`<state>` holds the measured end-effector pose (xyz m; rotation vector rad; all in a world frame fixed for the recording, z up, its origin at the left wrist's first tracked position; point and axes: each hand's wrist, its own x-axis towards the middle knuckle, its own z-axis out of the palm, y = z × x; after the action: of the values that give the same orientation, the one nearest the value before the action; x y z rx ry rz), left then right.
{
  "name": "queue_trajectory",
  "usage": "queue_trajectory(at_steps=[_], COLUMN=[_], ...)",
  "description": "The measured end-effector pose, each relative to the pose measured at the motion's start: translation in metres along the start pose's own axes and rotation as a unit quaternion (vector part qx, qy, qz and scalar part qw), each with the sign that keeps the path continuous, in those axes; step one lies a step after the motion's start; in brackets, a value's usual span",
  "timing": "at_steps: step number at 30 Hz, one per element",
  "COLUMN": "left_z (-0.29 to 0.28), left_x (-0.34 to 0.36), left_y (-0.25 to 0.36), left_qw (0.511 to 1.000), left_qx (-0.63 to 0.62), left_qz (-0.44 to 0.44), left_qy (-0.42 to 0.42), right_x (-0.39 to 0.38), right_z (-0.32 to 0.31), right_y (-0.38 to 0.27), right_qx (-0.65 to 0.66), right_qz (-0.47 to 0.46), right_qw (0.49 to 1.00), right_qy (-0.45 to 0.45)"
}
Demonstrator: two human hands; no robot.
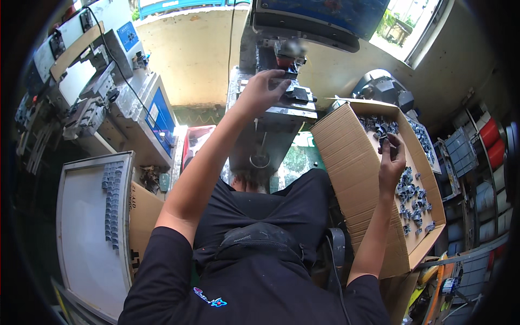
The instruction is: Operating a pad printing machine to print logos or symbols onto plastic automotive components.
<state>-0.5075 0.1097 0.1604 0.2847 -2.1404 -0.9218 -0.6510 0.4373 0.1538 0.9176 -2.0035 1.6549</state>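
My left hand (262, 93) reaches up to the bench machine's dark work fixture (297, 95). Its forefinger and thumb are apart, and I see nothing between them; the other fingers are partly hidden. Over the cardboard box (346, 157) on the right, my right hand (392, 162) pinches a small dark grey metal part (382, 142) between thumb and fingers. Many similar small curved parts (413, 197) lie loose inside the box, in a heap at its far end and scattered nearer to me.
The machine's blue head (319, 16) overhangs the fixture. On the left, a white board (89, 216) carries rows of curved grey parts (112, 203); another machine (130, 103) stands beyond it. A red-rimmed bin (188, 142) sits beside the machine stand. Shelving (476, 162) lines the far right.
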Motion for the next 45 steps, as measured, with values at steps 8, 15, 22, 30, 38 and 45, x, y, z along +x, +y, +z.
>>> queue_trajectory(at_steps=[8, 15, 22, 30, 38, 45], left_z=[0.006, 0.008, 0.006, 0.01, 0.007, 0.0], left_x=[-0.003, -0.003, -0.005, -0.006, -0.006, -0.093], left_y=[0.005, -0.002, 0.003, -0.003, -0.005, 0.043], left_qw=[0.989, 0.991, 0.994, 0.982, 0.981, 0.951], left_qx=[0.14, 0.118, 0.024, 0.076, 0.074, -0.3], left_qz=[0.009, -0.032, -0.032, -0.017, -0.035, -0.035], left_qy=[-0.053, -0.051, 0.104, 0.173, 0.176, 0.065], right_x=[0.008, 0.026, 0.027, 0.033, 0.035, 0.002], right_z=[0.064, 0.134, 0.178, 0.196, 0.191, 0.189], right_y=[-0.027, -0.037, -0.051, -0.039, -0.059, -0.037], right_qx=[0.103, 0.094, -0.012, -0.082, -0.163, -0.221], right_qz=[-0.005, -0.028, -0.107, -0.158, -0.133, -0.195], right_qw=[0.992, 0.989, 0.977, 0.965, 0.942, 0.93], right_qy=[-0.068, -0.108, -0.183, -0.194, -0.262, -0.217])
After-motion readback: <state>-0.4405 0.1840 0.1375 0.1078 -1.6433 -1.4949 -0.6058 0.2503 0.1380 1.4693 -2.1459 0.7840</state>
